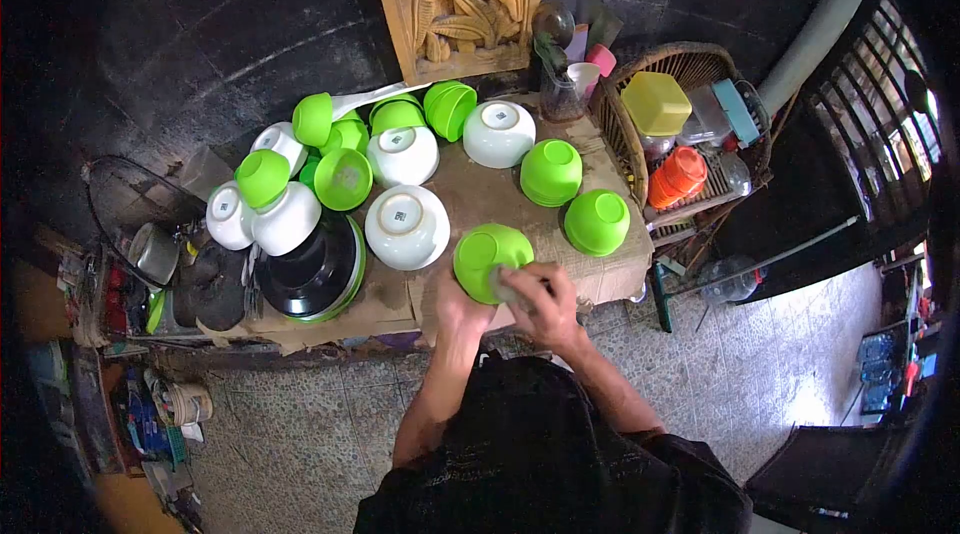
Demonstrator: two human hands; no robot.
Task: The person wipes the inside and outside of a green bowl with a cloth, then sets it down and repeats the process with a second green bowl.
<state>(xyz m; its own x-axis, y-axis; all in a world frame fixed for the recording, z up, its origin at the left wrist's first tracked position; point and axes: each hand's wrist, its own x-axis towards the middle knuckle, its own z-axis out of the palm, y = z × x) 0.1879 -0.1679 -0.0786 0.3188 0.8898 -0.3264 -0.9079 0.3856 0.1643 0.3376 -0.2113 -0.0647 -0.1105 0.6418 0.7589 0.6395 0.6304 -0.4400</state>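
Observation:
A green bowl [485,252] is held over the front edge of the cardboard-covered table. My left hand [462,309] grips it from below and the left, its fingers partly hidden by the bowl. My right hand [543,306] is closed on a small greyish cloth or pad [503,286], pressed against the bowl's right side. Beyond and to the right stand two upside-down green bowl stacks, one nearer [597,223] and one farther back [551,173]. An upturned white bowl [407,227] lies left of the held bowl, and another white bowl [499,134] is farther back.
Several green and white bowls crowd the table's left side, beside a black bowl [311,266]. A wicker basket [622,129] at the right holds a yellow container [655,104] and orange cups [678,177]. A carved wooden panel [461,4] stands behind the table.

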